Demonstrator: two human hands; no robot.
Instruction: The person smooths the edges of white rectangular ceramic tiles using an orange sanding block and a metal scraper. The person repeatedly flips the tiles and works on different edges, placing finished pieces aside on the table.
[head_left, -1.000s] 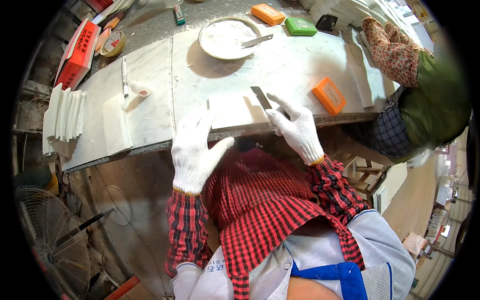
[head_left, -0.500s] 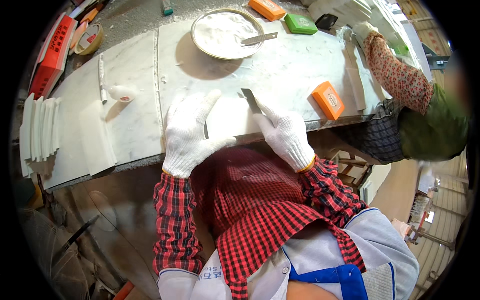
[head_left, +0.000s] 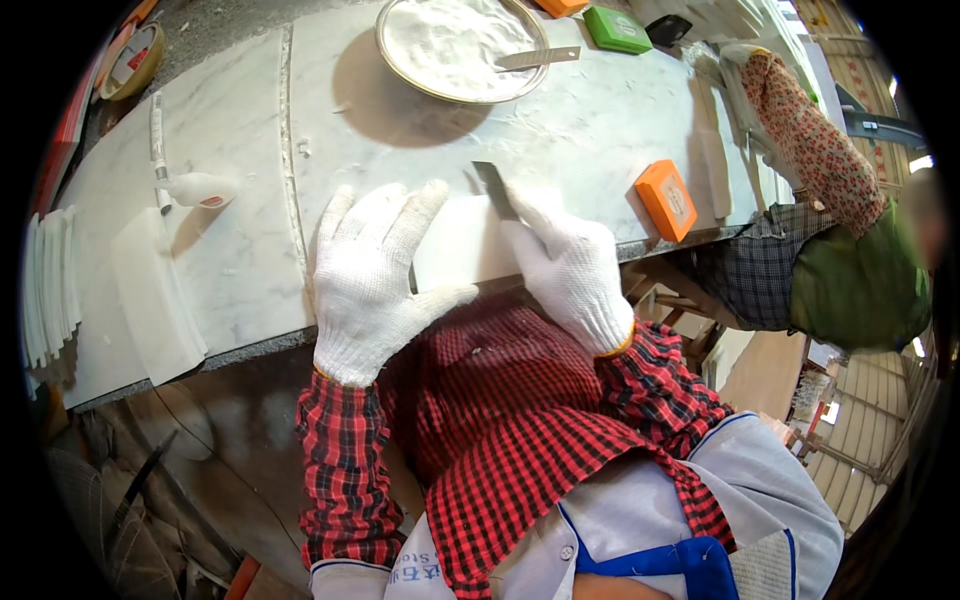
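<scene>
My right hand (head_left: pixel 568 262), in a white knit glove, grips a thin, flat metal blade (head_left: pixel 492 188) that points away from me. The blade lies along the right edge of a smooth white stone piece (head_left: pixel 462 240) at the table's front edge. On the left of that piece my gloved left hand (head_left: pixel 368 268) is open, fingers spread and thumb stretched along its near edge. Beyond both hands stands a round bowl (head_left: pixel 460 50) of white paste, a second metal blade (head_left: pixel 537 60) resting across its rim.
On the marble tabletop (head_left: pixel 240 120) are a white squeeze bottle (head_left: pixel 202 189), a flat white strip (head_left: pixel 158 290) and stacked white slabs (head_left: pixel 50 285). An orange box (head_left: pixel 665 201) sits to the right, a green box (head_left: pixel 617 30) farther back. A co-worker's flowered sleeve (head_left: pixel 810 130) reaches in at right.
My view has shifted, and the bowl sits higher in the picture. My left hand's fingers have spread wider. The right hand still holds the blade at the white piece.
</scene>
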